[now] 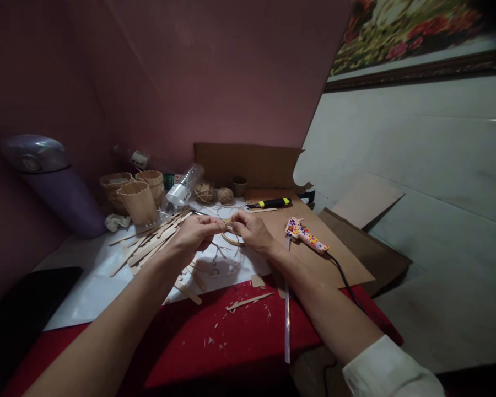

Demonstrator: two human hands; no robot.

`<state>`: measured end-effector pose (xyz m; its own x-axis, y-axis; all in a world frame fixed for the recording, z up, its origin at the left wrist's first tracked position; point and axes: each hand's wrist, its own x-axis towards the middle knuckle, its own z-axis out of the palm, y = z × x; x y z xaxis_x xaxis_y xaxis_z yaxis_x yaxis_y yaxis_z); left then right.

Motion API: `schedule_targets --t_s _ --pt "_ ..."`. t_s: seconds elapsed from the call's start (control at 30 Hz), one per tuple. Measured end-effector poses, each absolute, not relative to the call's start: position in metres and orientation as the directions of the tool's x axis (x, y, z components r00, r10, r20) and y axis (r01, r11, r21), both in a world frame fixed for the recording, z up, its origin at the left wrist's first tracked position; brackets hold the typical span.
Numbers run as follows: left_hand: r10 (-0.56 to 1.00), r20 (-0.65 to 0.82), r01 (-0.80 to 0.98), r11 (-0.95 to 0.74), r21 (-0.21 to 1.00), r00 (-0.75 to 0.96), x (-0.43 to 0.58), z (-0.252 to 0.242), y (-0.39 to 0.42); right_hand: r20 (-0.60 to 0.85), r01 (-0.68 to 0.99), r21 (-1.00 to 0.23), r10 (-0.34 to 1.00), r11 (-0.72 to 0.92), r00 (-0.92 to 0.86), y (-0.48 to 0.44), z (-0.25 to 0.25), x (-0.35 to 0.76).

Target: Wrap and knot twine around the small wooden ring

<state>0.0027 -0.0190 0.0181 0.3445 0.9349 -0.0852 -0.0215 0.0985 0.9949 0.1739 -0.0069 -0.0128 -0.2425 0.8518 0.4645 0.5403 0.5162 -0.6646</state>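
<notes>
Both hands meet over the white paper in the middle of the table. My left hand (199, 230) is closed, thumb and forefinger pinching thin brown twine (237, 251). Close against it, my right hand (251, 230) also pinches the twine, its fingertips almost touching the left ones. Loose strands hang and curl below the fingers. Just under the hands a round, tan, ring-like piece (231, 240) shows in part; the fingers hide the rest. Flat wooden craft sticks (157, 242) lie in a heap beside my left hand.
A flowered glue gun (306, 236) with a black cord lies on cardboard (334, 259) at right, a yellow-black cutter (273, 204) behind. Further back stand twine balls (205, 193), a clear bottle (185, 186), wooden cups (138, 203) and a purple flask (58, 187). A glue stick (287, 325) overhangs the red cloth.
</notes>
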Motion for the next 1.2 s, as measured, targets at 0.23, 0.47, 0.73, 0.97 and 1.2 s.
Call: schedule_targets --t_s 0.23,0.47,0.73,0.97,1.2 --pt "0.923 -0.132 -0.067 0.167 0.984 0.363 -0.001 0.018 -0.018 0.44 0.81 -0.552 0.895 0.199 0.08 0.003 -0.018 0.187" --pt "0.925 -0.138 0.014 0.143 0.99 0.354 0.001 0.016 -0.018 0.739 0.614 -0.4 0.636 0.68 -0.222 -0.011 -0.001 0.179" --pt "0.918 -0.154 0.041 0.149 0.988 0.365 0.002 0.018 -0.02 0.649 0.701 -0.283 0.668 0.655 -0.362 -0.011 -0.002 0.183" --pt "0.92 -0.152 0.035 0.15 0.988 0.36 0.003 0.016 -0.018 0.625 0.494 -0.419 0.637 0.762 -0.451 -0.009 0.0 0.182" --pt "0.918 -0.142 0.085 0.119 0.989 0.371 0.002 0.012 -0.015 0.65 0.548 -0.347 0.616 0.761 -0.445 -0.007 -0.002 0.183"
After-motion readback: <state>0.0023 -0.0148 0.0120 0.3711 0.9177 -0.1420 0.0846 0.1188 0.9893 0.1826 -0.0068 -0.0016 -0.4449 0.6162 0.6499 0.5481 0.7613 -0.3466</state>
